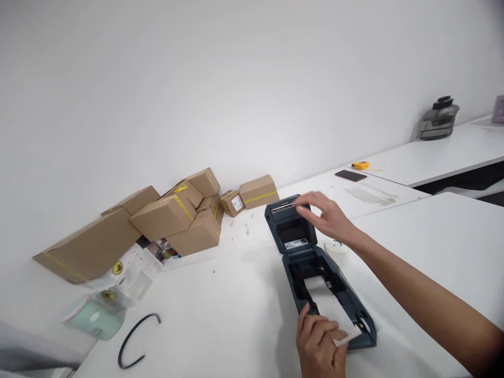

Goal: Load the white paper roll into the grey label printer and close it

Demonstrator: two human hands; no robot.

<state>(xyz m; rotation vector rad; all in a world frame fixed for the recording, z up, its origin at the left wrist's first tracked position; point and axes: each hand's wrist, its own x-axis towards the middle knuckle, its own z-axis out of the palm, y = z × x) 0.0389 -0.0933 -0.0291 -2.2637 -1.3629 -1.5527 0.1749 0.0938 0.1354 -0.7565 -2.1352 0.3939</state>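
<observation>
The left hand's fingers (321, 325) are curled around the near end of a white paper strip (334, 310), pinching it at the front of an open dark printer (348, 289). The right hand (331, 218) has thumb and forefinger close together at the upper corner of the raised lid (295, 232); whether they grip it or merely touch it, I cannot tell. The strip runs back to a paper roll (315, 282) inside the printer, which stands on the white tabletop (220, 315). Just beside it, below the right wrist, sits a pale round item (337, 255). Farther left lie a black curved strip (125, 341), a mint-green container (96, 317) and a clear bag with avocado pictures (132, 281). Cardboard boxes (163, 218) are piled against the wall (252, 94). Toward the right are a dark phone (350, 175), a yellow tape measure (360, 165) and, well apart, a grey translucent bottle (439, 123).
</observation>
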